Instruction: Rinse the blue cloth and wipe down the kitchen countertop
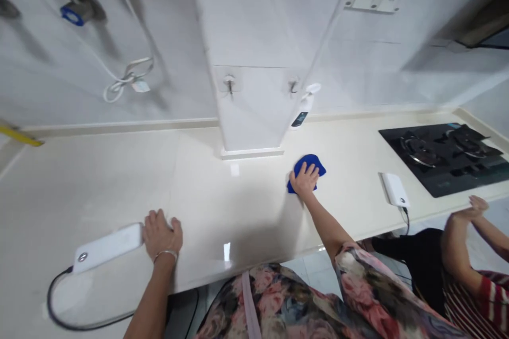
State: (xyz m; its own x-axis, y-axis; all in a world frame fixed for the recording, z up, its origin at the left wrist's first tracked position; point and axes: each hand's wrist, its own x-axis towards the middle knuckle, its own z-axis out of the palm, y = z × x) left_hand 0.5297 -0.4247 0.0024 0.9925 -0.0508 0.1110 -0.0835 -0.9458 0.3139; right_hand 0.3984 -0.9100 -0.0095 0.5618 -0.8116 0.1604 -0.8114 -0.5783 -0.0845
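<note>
My right hand point(305, 179) presses a blue cloth point(316, 161) against the pale countertop point(222, 206), just right of the wall pillar. Its fingers curve over the cloth and hold it down, with cloth showing on both sides. My left hand point(162, 234) rests on the counter near the front edge, open, fingers forward and the thumb apart. Beside it lies a white power bank point(109, 248) with a black cable point(51, 296); my left hand's outer side is against or very close to its end. A bracelet circles my left wrist.
A white bottle point(302, 111) stands behind the pillar point(254, 111). To the right are a black gas hob point(445, 156) and a second white power bank point(395, 189). Another person's hands point(475, 209) are at the right edge. A looped white cord point(127, 79) hangs at left.
</note>
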